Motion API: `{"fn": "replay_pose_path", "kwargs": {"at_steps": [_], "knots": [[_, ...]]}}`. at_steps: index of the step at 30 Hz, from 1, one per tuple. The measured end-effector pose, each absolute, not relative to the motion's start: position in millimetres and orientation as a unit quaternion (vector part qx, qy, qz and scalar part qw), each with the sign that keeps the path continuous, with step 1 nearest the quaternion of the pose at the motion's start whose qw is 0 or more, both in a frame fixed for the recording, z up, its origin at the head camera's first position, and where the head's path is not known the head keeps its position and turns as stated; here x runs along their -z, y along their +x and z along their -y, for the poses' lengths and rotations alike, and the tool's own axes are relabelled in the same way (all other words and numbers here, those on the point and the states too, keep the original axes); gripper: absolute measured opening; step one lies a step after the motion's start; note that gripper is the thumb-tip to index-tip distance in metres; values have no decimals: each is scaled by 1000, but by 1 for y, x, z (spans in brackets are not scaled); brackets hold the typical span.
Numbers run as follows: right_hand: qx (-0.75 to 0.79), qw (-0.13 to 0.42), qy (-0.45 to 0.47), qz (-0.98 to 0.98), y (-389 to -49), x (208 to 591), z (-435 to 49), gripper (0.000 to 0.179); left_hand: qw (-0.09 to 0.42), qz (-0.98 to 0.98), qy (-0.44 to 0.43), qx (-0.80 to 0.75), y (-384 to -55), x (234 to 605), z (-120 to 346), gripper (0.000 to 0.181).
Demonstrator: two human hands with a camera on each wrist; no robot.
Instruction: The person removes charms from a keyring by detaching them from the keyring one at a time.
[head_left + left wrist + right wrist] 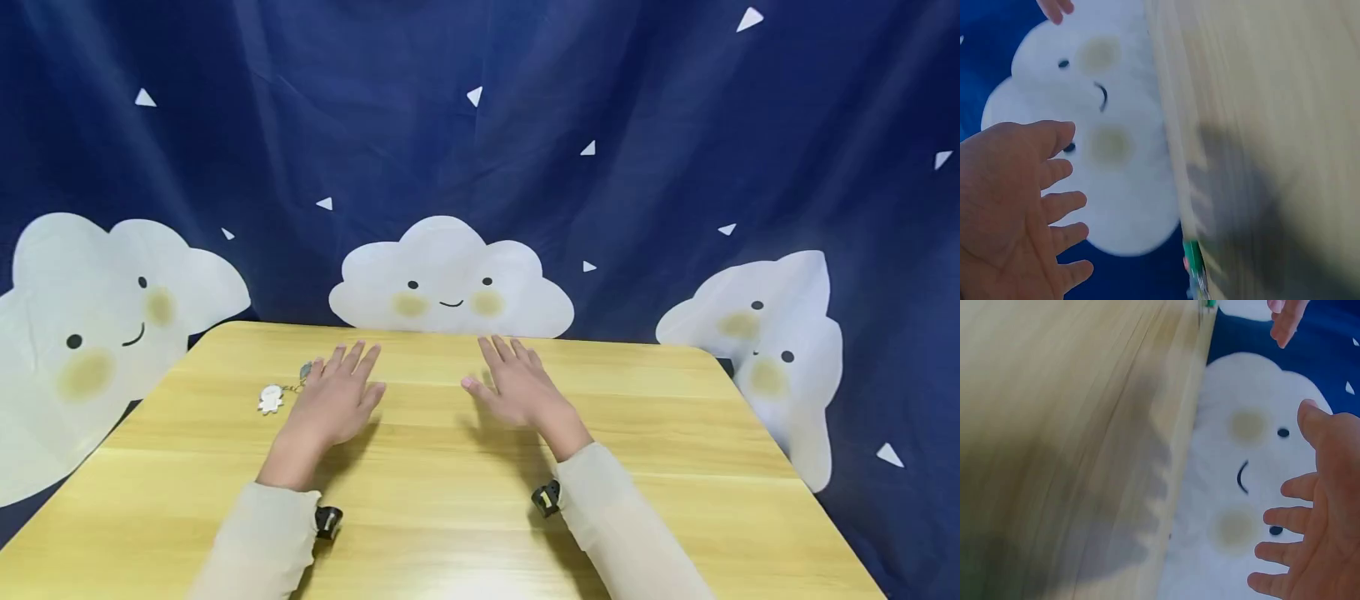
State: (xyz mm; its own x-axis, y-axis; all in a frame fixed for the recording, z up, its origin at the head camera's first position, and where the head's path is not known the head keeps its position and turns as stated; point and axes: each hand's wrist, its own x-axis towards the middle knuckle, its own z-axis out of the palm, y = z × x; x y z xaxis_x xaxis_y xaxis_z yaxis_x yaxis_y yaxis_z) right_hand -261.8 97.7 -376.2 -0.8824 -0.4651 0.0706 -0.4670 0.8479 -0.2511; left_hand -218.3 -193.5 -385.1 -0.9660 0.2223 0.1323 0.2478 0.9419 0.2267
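My left hand (334, 407) hovers over the table with its fingers spread and nothing in its grasp. Just left of it lies a keychain with a white figure-shaped charm (271, 398) and a short chain; a grey-green piece (305, 372) at its other end is partly hidden behind the fingers. In the left wrist view, a green item (1193, 256) shows at the table's edge. My right hand (519, 385) is held above the table to the right, palm down and fingers extended, holding nothing. Shadows of both hands fall on the wood.
The light wood table (435, 467) has rounded far corners. Behind it hangs a dark blue curtain (405, 125) printed with smiling clouds and small white triangles. Each sleeve cuff has a small black wrist camera (546, 498) at its inner side.
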Motion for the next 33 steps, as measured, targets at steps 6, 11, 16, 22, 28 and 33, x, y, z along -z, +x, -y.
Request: {"fn": "replay_pose_path", "kwargs": {"at_steps": [6, 11, 16, 22, 28, 33], "knots": [[-126, -14, 265, 956, -267, 375, -64, 79, 45, 988, -103, 107, -213, 381, 229, 62], [-111, -20, 288, 951, -271, 374, -36, 80, 44, 990, -101, 91, -214, 382, 257, 62], [-90, -19, 314, 945, -277, 372, -8, 82, 31, 991, -101, 79, -214, 382, 287, 63], [-65, -20, 344, 936, -282, 372, 23, 82, 22, 993, -101, 63, -214, 383, 310, 62], [-27, -32, 367, 929, -285, 372, 49, 82, 24, 991, -114, 60, -215, 385, 315, 59], [-17, -40, 376, 925, -291, 375, 64, 81, 18, 991, -123, 53, -221, 391, 316, 57]]}}
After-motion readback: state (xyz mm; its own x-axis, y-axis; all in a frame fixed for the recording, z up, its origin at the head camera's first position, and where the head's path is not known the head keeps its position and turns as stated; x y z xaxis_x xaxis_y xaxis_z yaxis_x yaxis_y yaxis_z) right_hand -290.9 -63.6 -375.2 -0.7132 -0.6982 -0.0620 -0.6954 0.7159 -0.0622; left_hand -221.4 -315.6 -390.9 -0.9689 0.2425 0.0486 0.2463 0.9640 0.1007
